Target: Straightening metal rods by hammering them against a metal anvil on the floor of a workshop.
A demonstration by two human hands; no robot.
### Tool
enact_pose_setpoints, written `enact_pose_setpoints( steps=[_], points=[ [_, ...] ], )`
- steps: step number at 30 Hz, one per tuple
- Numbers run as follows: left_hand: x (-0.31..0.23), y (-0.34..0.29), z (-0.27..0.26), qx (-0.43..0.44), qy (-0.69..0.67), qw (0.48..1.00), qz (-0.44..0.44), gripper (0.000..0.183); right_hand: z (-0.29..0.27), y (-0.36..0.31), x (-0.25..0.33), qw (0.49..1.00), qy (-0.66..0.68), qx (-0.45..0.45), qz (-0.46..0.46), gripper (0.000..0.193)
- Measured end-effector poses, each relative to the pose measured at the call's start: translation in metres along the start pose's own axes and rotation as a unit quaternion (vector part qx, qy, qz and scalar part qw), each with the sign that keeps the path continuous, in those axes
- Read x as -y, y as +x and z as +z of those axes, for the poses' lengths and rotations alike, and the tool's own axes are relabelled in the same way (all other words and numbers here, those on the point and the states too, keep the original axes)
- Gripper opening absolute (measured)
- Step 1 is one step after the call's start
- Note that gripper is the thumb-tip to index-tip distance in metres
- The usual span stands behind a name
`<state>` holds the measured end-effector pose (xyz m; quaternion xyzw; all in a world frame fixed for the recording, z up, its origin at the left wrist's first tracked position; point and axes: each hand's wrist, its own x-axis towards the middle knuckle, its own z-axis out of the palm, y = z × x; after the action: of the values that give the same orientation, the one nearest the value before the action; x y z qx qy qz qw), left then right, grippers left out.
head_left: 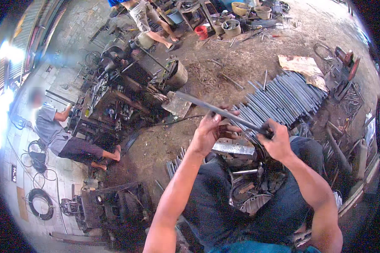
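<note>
A long grey metal rod [197,101] slants across in front of me, its far end up and to the left. My right hand [278,138] is closed round the rod's near end. Farther along, my left hand [210,131] holds the rod between thumb and fingers, with some lower fingers apart from it. Below the hands, between my knees, is a bright-topped metal block [234,147]. A short metal bar [245,172] lies just under that block, among dark metal parts. Beyond my right hand, many similar rods [283,98] lie side by side on the ground.
More rods [173,168] lie beside my left leg. A flat sheet [304,67] covers part of the far rods. A cluttered workbench [109,99] and a bucket [176,74] stand left. One person [57,130] is beside the bench; another [147,19] stands farther off near several tubs.
</note>
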<state>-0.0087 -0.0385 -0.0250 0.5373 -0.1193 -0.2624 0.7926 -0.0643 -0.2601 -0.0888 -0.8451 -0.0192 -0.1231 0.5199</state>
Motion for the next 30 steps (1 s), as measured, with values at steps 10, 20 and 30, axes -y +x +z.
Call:
enact_pose_setpoints(
  steps=[10,20,30],
  points=[
    [-0.026,-0.007,-0.043,-0.34,-0.278,0.897,0.058,0.029,-0.018,0.03,-0.018,0.766,0.577,0.208,0.195,0.045],
    [-0.041,-0.029,-0.077,-0.184,-0.387,0.89,0.159,0.034,-0.034,0.039,-0.02,0.688,0.677,0.192,0.178,0.05],
    [-0.026,-0.014,-0.014,-0.061,-0.201,0.962,0.172,0.049,-0.018,0.029,0.003,0.588,0.747,0.2,0.237,0.066]
  ],
)
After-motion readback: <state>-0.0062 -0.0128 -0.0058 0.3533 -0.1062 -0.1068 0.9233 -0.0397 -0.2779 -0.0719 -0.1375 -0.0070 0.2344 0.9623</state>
